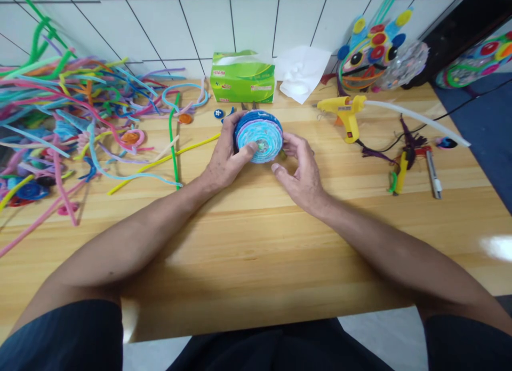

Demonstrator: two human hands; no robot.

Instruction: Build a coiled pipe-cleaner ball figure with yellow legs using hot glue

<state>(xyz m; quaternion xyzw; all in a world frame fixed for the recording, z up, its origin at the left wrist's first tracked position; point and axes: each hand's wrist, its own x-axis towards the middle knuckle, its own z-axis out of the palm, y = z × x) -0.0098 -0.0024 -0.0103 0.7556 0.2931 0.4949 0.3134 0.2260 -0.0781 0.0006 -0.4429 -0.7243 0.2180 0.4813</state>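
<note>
A round coiled pipe-cleaner piece in light blue, lilac and dark blue is tilted towards me above the table. My left hand grips its left side, thumb pressed on the face near the coil's centre and fingers behind the rim. At the lower right edge, my right hand has its fingers curved, thumb and forefinger apart. Something small and olive shows dimly between those fingers; I cannot make out what it is. Whether the right fingertips touch the rim is unclear. Just behind the left hand lies a small dark-blue button-like piece.
Loose coloured pipe cleaners pile up at left. A green tissue pack and crumpled white paper stand at the back. Rightward are a yellow glue gun, a white marker and a decorated animal-faced craft.
</note>
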